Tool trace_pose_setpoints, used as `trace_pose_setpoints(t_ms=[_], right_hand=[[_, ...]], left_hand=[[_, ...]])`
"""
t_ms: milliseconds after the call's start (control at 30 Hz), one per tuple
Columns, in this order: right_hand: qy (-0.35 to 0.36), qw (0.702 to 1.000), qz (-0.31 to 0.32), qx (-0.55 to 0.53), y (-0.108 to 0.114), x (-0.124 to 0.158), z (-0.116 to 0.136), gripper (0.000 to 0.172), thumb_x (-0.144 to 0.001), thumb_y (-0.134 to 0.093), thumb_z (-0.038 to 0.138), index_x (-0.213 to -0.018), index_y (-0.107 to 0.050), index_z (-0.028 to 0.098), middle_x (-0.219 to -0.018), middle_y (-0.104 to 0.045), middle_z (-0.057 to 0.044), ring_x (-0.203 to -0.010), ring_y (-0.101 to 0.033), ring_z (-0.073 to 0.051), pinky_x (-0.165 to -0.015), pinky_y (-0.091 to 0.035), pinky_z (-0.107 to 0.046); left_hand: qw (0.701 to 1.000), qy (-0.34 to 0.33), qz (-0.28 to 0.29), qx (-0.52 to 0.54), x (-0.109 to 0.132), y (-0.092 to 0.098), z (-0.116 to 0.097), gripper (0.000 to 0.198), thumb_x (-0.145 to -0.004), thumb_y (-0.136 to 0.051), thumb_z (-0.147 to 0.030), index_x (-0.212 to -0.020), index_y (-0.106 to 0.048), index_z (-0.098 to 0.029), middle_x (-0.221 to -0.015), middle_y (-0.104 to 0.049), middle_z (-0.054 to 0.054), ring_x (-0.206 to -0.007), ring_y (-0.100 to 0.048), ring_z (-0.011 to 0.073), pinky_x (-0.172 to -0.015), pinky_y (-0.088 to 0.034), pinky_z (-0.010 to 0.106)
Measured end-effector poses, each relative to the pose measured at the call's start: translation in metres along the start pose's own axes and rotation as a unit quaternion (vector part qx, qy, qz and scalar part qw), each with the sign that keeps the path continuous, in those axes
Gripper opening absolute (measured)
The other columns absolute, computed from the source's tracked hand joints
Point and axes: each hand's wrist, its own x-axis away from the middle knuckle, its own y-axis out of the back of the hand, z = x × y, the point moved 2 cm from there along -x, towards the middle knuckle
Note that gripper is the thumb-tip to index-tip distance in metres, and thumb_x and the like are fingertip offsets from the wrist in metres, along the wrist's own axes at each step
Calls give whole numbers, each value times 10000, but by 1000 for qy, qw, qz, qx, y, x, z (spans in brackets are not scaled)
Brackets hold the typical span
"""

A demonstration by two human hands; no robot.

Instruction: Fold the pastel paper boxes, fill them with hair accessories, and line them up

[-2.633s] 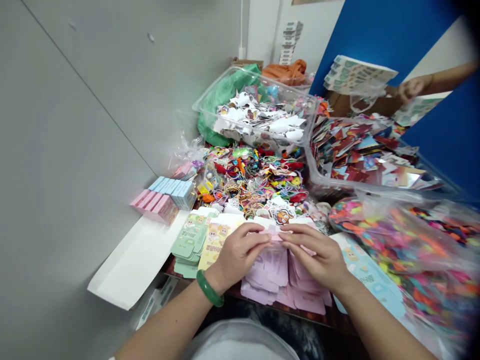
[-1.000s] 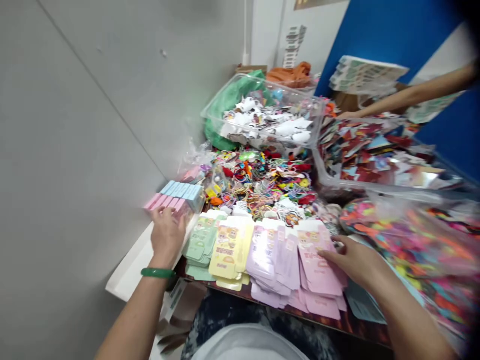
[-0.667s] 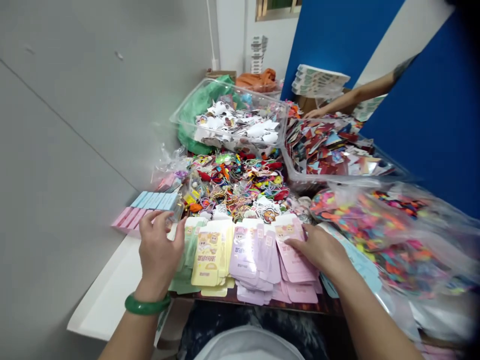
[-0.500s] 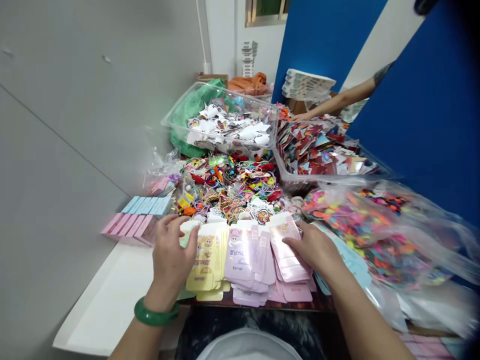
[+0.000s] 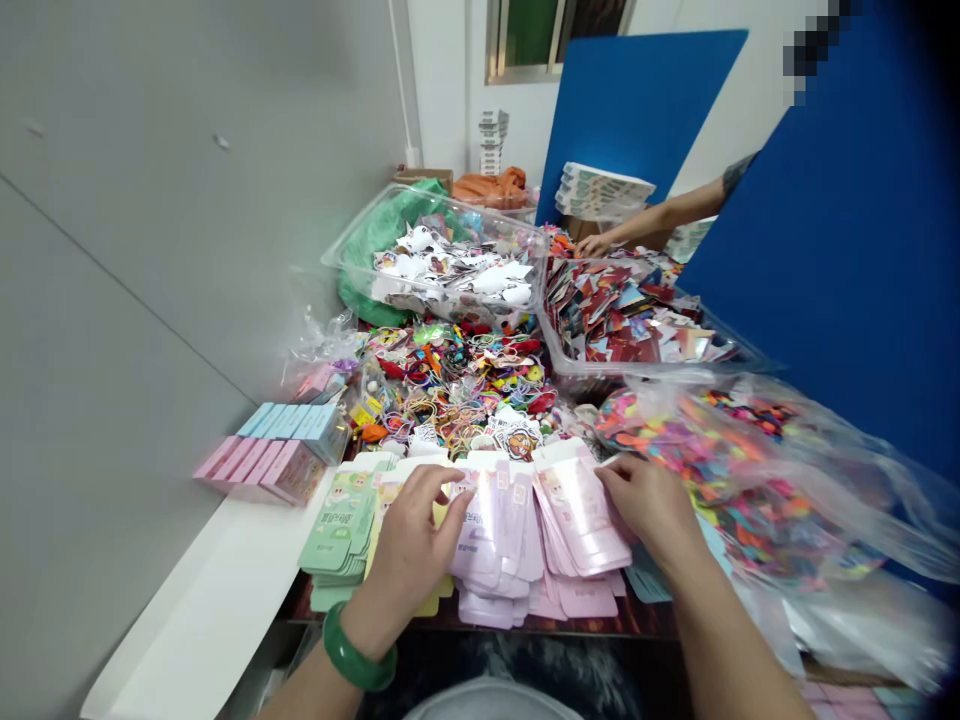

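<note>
Flat folded cartons lie in overlapping stacks along the table's near edge: green cartons (image 5: 341, 525), yellow cartons (image 5: 442, 515), purple cartons (image 5: 487, 540) and pink cartons (image 5: 581, 510). My left hand (image 5: 416, 545), with a green bangle at the wrist, hovers above the yellow and purple stacks. Its thumb and fingers are apart and hold nothing. At the upper right edge of the top pink carton, the fingertips of my right hand (image 5: 652, 505) are closed on its border. Light blue cartons (image 5: 649, 575) lie partly hidden beneath my right hand.
Small colourful trinkets (image 5: 465, 380) are heaped behind the cartons. Clear bins hold white cutouts (image 5: 457, 265) and reddish cards (image 5: 622, 310); another person's hand (image 5: 596, 243) reaches to the right bin. Pink boxes (image 5: 274, 468) and blue boxes (image 5: 289, 420) stand left. A plastic bag (image 5: 750, 480) bulges at right.
My left hand has moved right from the green and yellow cartons towards the purple ones, uncovering the green stack. My right hand has shifted to the pink carton's outer edge. The view has tilted slightly.
</note>
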Motion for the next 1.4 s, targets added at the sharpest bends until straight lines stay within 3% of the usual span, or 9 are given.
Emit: trace_pose_setpoints(t_ms=[200,300,400,633,833,1067,1200,1333,1400], right_hand=[[11,1000,14,1,-1,3,6,256,-843,-542,399,-704,-643,209,-751,-706,-68,-739,-632,-232,-619,-362,-298],[-2,999,32,22,-7,4,10,323,-757,-638,510,-821,-623,194,-797,-701,-93,-755,-640,-260,-586,-357,-301],[-17,998,56,22,-15,3,9,338,-710,-683,478,-860,-594,188,-791,-687,-98,-760,-640,-274,-572,-347,-300],[-24,994,61,-90,-13,-5,2,205,-644,-716,316,-706,-564,193,-723,-659,-51,-684,-601,-211,-579,-372,-282],[-9,974,107,-201,2,-4,-3,247,-689,-647,406,-593,-560,196,-545,-559,3,-506,-487,-137,-494,-343,-265],[-60,925,118,-356,17,-6,-15,319,-561,-745,426,-549,-538,184,-513,-462,40,-470,-366,-84,-465,-259,-237],[-52,847,181,-498,25,8,4,396,-534,-823,465,-610,-557,182,-530,-483,43,-462,-391,-81,-448,-288,-219],[-3,782,199,-591,21,32,40,368,-541,-863,439,-629,-626,172,-656,-598,-7,-617,-557,-138,-561,-460,-253],[4,752,222,-620,14,42,53,334,-571,-864,416,-650,-645,178,-676,-605,-3,-596,-559,-127,-518,-460,-239]], left_hand=[[1000,5,23,4,4,-5,-3,102,-925,-540,-243,-999,-599,-207,-933,-658,46,-739,-614,158,-634,-490,281],[999,12,39,10,7,-8,-4,90,-928,-535,-250,-977,-600,-210,-918,-659,43,-740,-615,160,-647,-493,282],[998,18,59,14,9,-13,-3,105,-930,-532,-256,-991,-603,-209,-923,-659,48,-746,-618,164,-661,-498,288],[987,34,154,29,15,-25,-7,168,-915,-554,-261,-1065,-614,-214,-1018,-680,71,-828,-648,198,-713,-517,313],[983,37,168,61,15,-26,-12,174,-909,-566,-271,-1064,-624,-220,-1018,-685,65,-839,-648,196,-755,-518,324],[965,126,153,172,9,-32,-14,174,-871,-620,-316,-998,-679,-213,-898,-692,43,-771,-627,170,-714,-499,296],[901,214,135,353,-1,-46,-19,341,-797,-705,-388,-1067,-656,-184,-902,-682,64,-816,-647,179,-744,-516,304],[749,212,250,576,-11,-59,-30,596,-649,-813,-507,-1111,-652,-167,-1054,-703,126,-967,-680,252,-814,-531,341],[672,212,315,636,-13,-60,-33,691,-576,-834,-550,-1114,-665,-151,-1065,-712,155,-966,-692,299,-787,-539,363]])
